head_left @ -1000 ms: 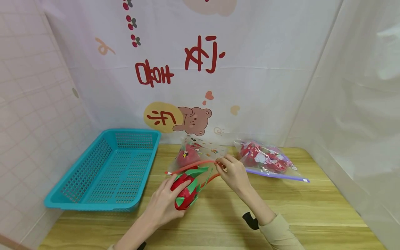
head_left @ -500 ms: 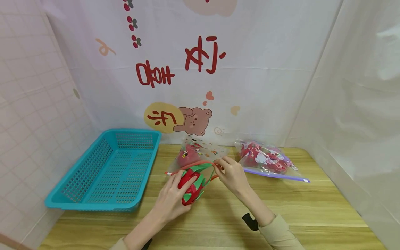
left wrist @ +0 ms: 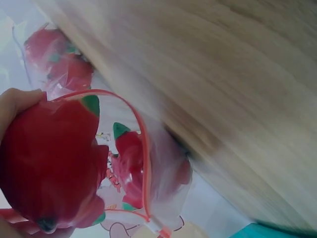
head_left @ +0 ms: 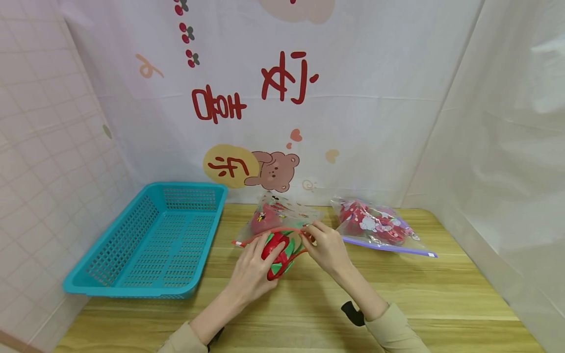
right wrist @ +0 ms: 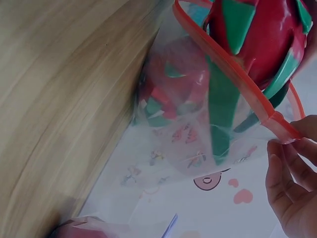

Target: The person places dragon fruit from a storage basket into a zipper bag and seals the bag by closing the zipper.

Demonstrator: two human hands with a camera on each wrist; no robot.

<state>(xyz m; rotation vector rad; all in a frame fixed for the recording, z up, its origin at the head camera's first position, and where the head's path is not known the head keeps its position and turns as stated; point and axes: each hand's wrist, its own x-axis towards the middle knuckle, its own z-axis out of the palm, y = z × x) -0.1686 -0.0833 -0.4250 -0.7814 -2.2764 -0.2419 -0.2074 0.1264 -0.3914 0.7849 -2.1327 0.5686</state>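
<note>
My left hand [head_left: 251, 272] grips a red dragon fruit [head_left: 274, 247] with green leaf tips, likely a model given its glossy surface. The fruit is at the mouth of a clear printed zip bag [head_left: 304, 214], its long green leaves inside the bag in the right wrist view. My right hand [head_left: 325, 249] pinches one end of the bag's red zip edge [right wrist: 233, 69], and the mouth gapes in a loop. Another dragon fruit [left wrist: 130, 163] lies inside that bag, seen through the opening in the left wrist view.
A second clear bag [head_left: 375, 224] with a purple zip strip and red fruits inside lies at the back right. On the left stands a turquoise mesh basket [head_left: 205, 255]. A printed white curtain [head_left: 375, 98] hangs behind the wooden table [head_left: 441, 294].
My left hand has carried the dragon fruit right and away from me, into the bag's mouth. My right hand has stayed almost in place at the red zip edge.
</note>
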